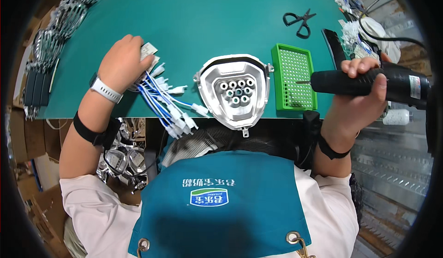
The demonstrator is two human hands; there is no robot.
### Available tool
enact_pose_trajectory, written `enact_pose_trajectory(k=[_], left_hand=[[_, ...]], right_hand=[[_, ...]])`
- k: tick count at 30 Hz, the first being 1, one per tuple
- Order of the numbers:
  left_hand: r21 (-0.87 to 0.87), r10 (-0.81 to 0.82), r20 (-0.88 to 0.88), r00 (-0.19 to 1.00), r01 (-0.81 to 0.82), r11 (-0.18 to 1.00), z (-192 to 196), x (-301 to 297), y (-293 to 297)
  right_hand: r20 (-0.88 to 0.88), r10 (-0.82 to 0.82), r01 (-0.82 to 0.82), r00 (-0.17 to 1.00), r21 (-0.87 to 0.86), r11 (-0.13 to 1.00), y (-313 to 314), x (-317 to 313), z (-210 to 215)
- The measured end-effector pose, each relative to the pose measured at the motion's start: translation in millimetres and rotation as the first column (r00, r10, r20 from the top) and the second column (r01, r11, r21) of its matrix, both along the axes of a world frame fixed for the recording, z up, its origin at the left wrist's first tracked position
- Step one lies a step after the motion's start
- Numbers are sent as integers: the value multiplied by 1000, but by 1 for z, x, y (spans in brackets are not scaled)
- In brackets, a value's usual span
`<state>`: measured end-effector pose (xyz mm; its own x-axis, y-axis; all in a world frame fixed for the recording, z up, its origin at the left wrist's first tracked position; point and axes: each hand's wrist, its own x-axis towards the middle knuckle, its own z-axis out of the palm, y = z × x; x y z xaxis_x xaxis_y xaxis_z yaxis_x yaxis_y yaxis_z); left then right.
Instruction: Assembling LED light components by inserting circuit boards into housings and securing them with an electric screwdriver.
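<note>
On the green mat [221, 23], near edge: silver reflector housing [235, 92], ringed sockets up. Best kept flat and steady while driving. Right of it, green screw tray [294, 76]; right hand [360, 85] wrapped around black electric screwdriver [369, 83], bit over tray. Left hand [122, 64] closed on wire harness [161, 96], blue-white leads fanned. White label patch on screwdriver's rear.
</note>
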<state>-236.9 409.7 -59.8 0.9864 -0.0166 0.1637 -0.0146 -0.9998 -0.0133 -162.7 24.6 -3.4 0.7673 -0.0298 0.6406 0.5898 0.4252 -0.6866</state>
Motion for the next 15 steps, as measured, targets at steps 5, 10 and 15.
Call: enact_pose_trajectory(k=[5,10,15], left_hand=[[-74,47,-37,998,-50,996,5,0,-7],[-96,-35,262,965,63,993,34,-21,-23],[-462,143,558,817,163,872,40,-52,-70]], right_hand=[[-4,50,-50,999,-31,998,3,-1,-13],[39,51,-50,998,-34,998,12,8,-17],[22,-36,40,999,-212,976,11,3,-20]])
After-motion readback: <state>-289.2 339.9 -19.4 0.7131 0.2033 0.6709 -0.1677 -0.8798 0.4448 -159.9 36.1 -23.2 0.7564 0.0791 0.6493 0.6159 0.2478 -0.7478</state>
